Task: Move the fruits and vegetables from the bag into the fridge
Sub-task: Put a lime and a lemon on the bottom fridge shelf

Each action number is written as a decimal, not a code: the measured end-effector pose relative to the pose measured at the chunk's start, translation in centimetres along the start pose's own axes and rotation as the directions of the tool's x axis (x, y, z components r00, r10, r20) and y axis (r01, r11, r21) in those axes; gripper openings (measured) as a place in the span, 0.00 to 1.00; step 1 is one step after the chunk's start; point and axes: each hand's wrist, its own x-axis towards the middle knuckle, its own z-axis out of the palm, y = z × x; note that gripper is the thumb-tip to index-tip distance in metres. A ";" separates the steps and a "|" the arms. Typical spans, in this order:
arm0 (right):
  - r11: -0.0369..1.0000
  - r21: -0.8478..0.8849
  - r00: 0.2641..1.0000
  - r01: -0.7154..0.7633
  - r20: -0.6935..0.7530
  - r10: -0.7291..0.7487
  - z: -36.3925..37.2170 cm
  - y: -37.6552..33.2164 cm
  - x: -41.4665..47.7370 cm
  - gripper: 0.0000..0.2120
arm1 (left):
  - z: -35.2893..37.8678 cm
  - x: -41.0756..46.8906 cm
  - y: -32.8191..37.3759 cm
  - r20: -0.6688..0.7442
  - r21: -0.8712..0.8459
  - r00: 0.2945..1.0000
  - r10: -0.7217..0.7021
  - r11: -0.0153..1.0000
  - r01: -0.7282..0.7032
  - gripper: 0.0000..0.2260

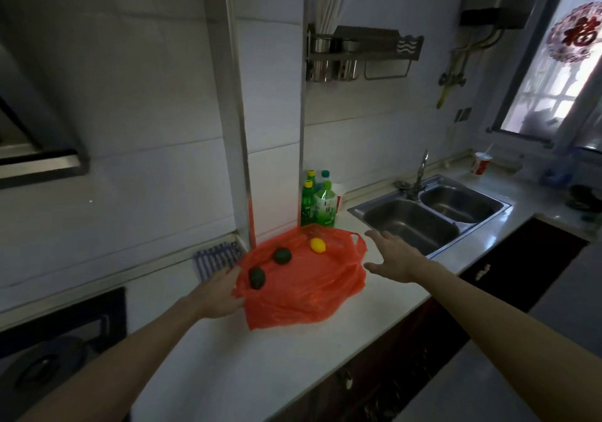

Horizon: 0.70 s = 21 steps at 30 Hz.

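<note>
A red plastic bag (303,291) lies flattened on the white counter. On it rest two dark green fruits, one (257,278) near its left edge and one (281,255) further back, plus a yellow lemon (318,245) at the back right. My left hand (221,294) touches the bag's left edge, close to the nearer green fruit, its fingers partly hidden by the plastic. My right hand (391,255) hovers with spread fingers just right of the bag, holding nothing. No fridge is in view.
Green bottles (317,203) stand against the wall behind the bag. A double steel sink (430,213) with a tap lies to the right. A blue rack (216,257) leans at the wall on the left, and a black stove (62,350) sits at the lower left.
</note>
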 end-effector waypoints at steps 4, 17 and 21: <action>0.999 0.017 0.998 0.047 0.031 -0.047 1.9 0.7 1.7 0.37 | 1.4 0.9 0.4 -0.004 -0.019 0.999 -0.034 0.999 0.034 0.19; 0.987 0.127 0.984 0.102 0.134 -0.119 6.3 0.9 6.8 0.37 | 4.0 6.7 0.3 0.015 -0.017 0.997 -0.077 0.997 0.077 0.17; 0.987 0.124 0.978 0.104 0.170 -0.124 7.2 1.2 9.0 0.36 | 4.6 9.4 -0.3 0.014 -0.042 0.997 -0.074 0.996 0.075 0.19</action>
